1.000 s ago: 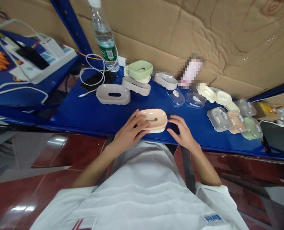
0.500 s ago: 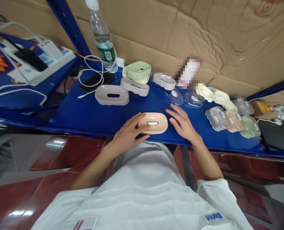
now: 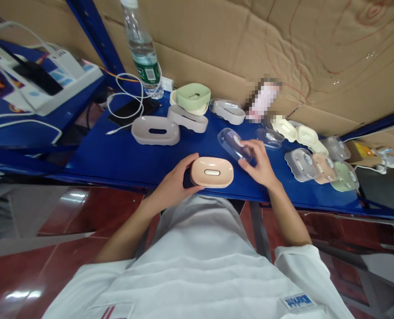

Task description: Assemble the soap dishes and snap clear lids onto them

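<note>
A peach oval dish (image 3: 213,172) with a slot in its middle lies near the front edge of the blue table (image 3: 123,165). My left hand (image 3: 175,181) grips its left end, thumb at the front and fingers behind. My right hand (image 3: 259,165) holds a clear plastic cover (image 3: 232,142) by its right end, with a round sticker near the fingers. The cover is tilted, above and to the right of the peach dish. Another clear cover (image 3: 270,137) lies behind my right hand.
Grey dishes (image 3: 155,130), a green dish (image 3: 193,95) and a water bottle (image 3: 145,66) stand at the back left, by a phone and white cable (image 3: 125,117). Several covered dishes (image 3: 301,164) and cream ones (image 3: 306,135) lie to the right. A power strip (image 3: 64,88) is far left.
My right hand has taken hold of the clear cover and lifted it towards the left and front. My left hand has closed on the left end of the peach dish.
</note>
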The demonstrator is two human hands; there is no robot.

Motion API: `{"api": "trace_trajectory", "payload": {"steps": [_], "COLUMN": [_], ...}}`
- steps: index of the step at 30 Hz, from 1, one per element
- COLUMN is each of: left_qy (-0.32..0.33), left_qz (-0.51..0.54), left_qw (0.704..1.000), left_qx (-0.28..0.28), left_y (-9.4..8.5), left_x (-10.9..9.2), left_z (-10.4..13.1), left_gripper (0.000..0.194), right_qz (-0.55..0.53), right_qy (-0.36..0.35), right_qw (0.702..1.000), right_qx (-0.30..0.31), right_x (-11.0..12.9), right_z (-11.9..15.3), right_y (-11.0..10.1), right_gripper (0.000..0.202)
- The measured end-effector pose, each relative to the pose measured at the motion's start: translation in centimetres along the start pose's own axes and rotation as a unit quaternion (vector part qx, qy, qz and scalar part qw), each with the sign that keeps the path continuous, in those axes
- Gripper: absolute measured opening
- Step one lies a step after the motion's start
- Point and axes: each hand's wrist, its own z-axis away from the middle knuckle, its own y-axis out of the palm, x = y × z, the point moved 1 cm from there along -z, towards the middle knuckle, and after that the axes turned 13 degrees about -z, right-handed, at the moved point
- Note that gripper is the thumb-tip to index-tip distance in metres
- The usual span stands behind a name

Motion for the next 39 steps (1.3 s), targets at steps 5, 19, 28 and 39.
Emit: {"api": "trace_trajectory", "payload": {"steps": [5,19,28,39], "left_qy": [0.022,0.039,0.043,0.047], "left_qz": [0.029,-0.059,-0.071,-0.096], "left_qw": [0.999,0.997,0.994,0.992], "left_qx": [0.006,0.034,0.071,0.070], "left_y": [0.1,-0.3,-0.7,-0.3], "left_x": [0.5,0.2,-0.3,-0.2], "left_z": [0.0,-0.3,-0.3,-0.2], "left_gripper": [0.107,0.087,0.070,0.071], "right_qz": [-0.086,0.012,0.031,-0.004], "right_qy": [-0.120,-0.158,-0.185,-0.126], "right_qw": [0.975,0.969,0.964,0.979], "right_qx": [0.167,0.189,0.187,0.162], "right_x": [3.5,2.4,2.0,1.1], "right_z": [1.0,2.1,3.0,3.8], "right_y": [1.4,3.4,2.9,3.0], "right_gripper": [0.053,0.055,0.071,0.075]}}
